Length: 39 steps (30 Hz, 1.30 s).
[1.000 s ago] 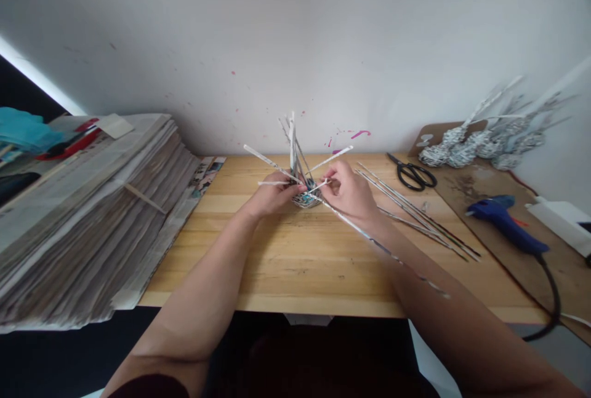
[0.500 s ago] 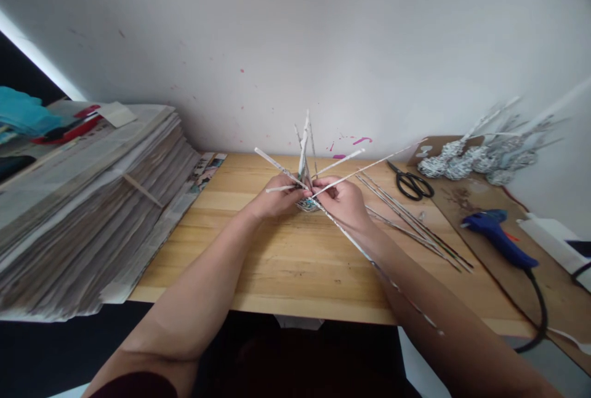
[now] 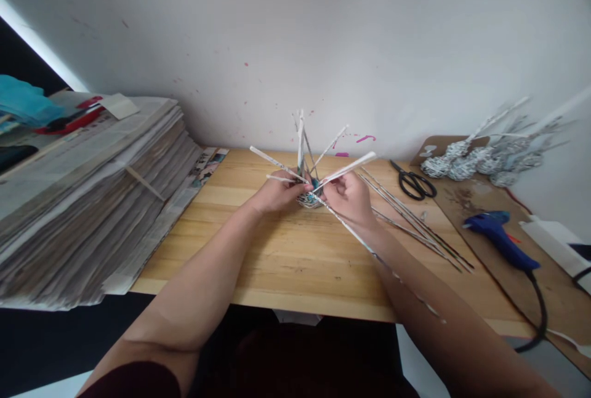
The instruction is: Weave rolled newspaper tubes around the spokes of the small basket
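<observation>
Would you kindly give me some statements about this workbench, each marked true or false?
1. The left hand and right hand are both at the woven piece. True.
2. The scissors are in the left hand. False: they lie on the table.
3. The glue gun is blue. True.
4. The stack of papers stands right of the hands. False: it stands left.
5. Loose paper rods lie right of the woven piece. True.

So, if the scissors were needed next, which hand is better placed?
Probably the right hand: though holding a paper stick, it is nearer the scissors. The left hand is farther away, at the woven paper piece.
</observation>
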{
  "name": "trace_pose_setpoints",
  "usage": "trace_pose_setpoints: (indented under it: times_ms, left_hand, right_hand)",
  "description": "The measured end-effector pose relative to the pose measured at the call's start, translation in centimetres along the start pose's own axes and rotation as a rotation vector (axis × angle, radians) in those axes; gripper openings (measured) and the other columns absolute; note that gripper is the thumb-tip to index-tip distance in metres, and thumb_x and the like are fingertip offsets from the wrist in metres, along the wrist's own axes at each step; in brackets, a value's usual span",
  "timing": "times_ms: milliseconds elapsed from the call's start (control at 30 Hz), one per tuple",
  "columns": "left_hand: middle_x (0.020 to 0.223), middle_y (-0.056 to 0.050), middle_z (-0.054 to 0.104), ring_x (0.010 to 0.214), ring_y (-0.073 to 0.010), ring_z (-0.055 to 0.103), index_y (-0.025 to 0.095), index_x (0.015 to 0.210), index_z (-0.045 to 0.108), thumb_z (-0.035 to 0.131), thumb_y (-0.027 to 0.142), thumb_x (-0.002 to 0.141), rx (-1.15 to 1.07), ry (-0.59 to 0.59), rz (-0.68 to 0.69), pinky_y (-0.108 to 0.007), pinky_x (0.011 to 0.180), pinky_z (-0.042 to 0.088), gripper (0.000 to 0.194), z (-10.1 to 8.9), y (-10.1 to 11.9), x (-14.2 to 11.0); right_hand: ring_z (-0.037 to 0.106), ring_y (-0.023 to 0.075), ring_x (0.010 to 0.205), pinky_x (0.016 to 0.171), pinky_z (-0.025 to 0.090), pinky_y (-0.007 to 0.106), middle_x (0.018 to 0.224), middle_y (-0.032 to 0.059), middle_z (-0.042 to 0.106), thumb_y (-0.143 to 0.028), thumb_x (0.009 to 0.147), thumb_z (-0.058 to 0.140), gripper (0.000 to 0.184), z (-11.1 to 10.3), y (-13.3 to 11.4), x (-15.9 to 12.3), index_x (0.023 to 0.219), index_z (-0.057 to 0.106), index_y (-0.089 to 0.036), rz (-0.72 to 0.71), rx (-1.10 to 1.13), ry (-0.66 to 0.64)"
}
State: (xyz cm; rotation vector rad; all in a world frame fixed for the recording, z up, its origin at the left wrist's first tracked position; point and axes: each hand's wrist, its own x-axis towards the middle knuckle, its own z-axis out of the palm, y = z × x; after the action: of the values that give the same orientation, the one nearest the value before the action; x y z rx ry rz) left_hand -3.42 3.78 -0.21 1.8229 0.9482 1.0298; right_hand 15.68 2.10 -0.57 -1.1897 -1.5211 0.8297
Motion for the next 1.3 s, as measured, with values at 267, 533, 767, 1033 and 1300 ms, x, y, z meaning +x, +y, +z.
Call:
trace_pose_setpoints:
  times_ms: [267,533,767,1033,1300]
  left_hand:
    - [0.076,-0.004,0.066,0.074,-0.0175,0.06,0.014,0.084,0.065,0.066,0.046,0.085,0.031,0.026,0.0,-0.03,0.072,0.049,0.032,-0.3,-0.1,0.0]
    - [0.079,-0.004,0.068,0.076,-0.0179,0.062,0.015,0.085,0.065,0.067,0.044,0.085,0.042,0.058,0.008,-0.029,0.072,0.05,0.029,-0.2,-0.4,0.1]
    - [0.077,-0.003,0.065,0.072,-0.0158,0.058,0.015,0.086,0.064,0.068,0.043,0.084,0.036,0.002,0.059,-0.028,0.069,0.048,0.029,0.3,0.3,-0.2]
    - [0.067,-0.002,0.065,0.06,-0.0111,0.053,0.013,0.082,0.07,0.074,0.036,0.08,0.113,0.01,-0.03,-0.024,0.057,0.041,0.024,1.3,1.0,-0.6]
    - [0.065,-0.001,0.066,0.058,-0.0114,0.055,0.014,0.078,0.071,0.073,0.036,0.076,0.156,0.169,-0.121,-0.024,0.056,0.042,0.022,2.5,0.8,-0.6]
  right_hand:
    - [0.067,0.0114,0.057,0.053,0.055,0.024,0.082,-0.0039,0.071,-0.036,0.068,0.079,0.039,0.5,0.5,0.8,0.086,0.046,-0.024,0.202,0.612,-0.092]
    - [0.068,0.0105,0.062,0.06,0.057,0.024,0.076,-0.0022,0.071,-0.036,0.068,0.088,0.031,-0.5,0.5,0.8,0.086,0.068,-0.02,0.116,0.484,-0.23]
    - [0.066,0.0129,0.05,0.044,0.055,0.022,0.062,-0.0018,0.067,-0.053,0.066,0.087,0.044,-0.4,-0.3,0.9,0.085,0.071,-0.017,0.226,0.421,-0.072]
    - [0.061,0.011,0.039,0.032,0.047,0.018,0.054,-0.0062,0.06,-0.037,0.075,0.085,0.033,0.4,-0.4,0.6,0.096,0.07,-0.017,0.402,0.52,0.002]
    - [0.07,0.0112,0.06,0.059,0.061,0.02,0.067,-0.0008,0.068,-0.012,0.08,0.065,0.013,0.5,-1.6,0.5,0.075,0.056,-0.019,0.51,0.888,0.099]
